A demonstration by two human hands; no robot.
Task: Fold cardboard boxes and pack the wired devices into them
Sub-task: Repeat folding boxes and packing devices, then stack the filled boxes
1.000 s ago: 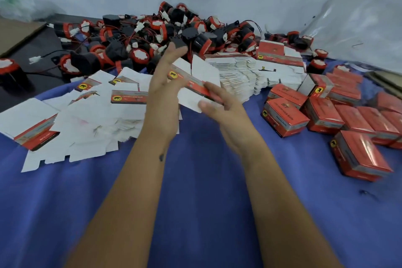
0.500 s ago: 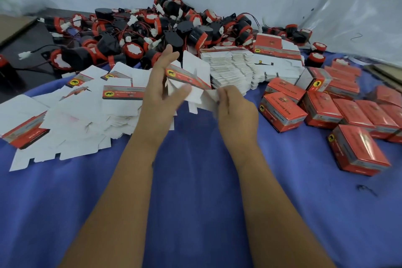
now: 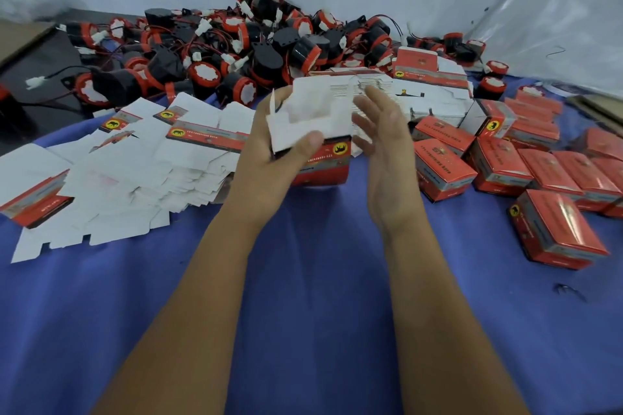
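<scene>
Two hands [image 3: 266, 148]. One half-folded box [image 3: 313, 131] held. Roughly dozen finished boxes [image 3: 499, 165] at right. Dozens of wired devices [image 3: 236, 47]. Flat box blanks [image 3: 135, 172]: too many to count.

Both bare forearms reach forward from the lower edge of the view and converge toward the middle, wrists fairly straight. Left hand [image 3: 269, 148] is turned with its back partly toward the camera, thumb pressed across the white flap of a half-opened box [image 3: 313, 131], the other fingers hidden behind it, one fingertip showing above the far edge. Right hand [image 3: 384, 141] stands just beside the box on its right side, palm facing left, fingers straight and slightly spread, the lower fingertips at the box's edge; contact cannot be told
</scene>
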